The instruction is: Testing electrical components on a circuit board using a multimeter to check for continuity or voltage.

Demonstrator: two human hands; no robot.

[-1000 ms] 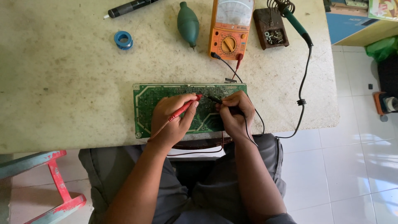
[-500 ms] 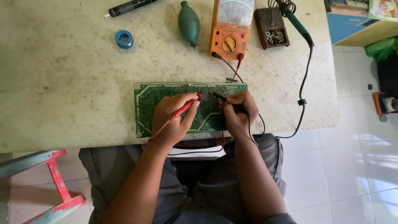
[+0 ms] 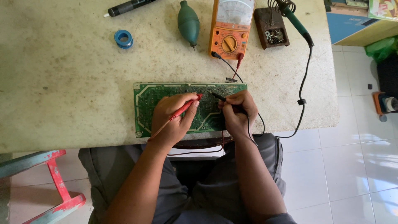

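The 2 hands cover the middle of the green rectangular circuit board [image 3: 145, 103], so the parts under the palms are hidden, and the tiny components on the board are too small to make out. The board lies flat near the front edge of the pale speckled stone table [image 3: 62, 83], just in front of the person. The left hand [image 3: 172, 118] pinches the thin red test probe [image 3: 185, 108] between thumb and fingers, and its tip points to the upper middle of the board. The right hand [image 3: 237, 112] pinches the thin black test probe [image 3: 217, 97] with curled fingers; its tip lies just beside the red tip, but contact with the board is hard to tell. Both leads run to the orange analog multimeter [image 3: 231, 25], cut off at the top edge.
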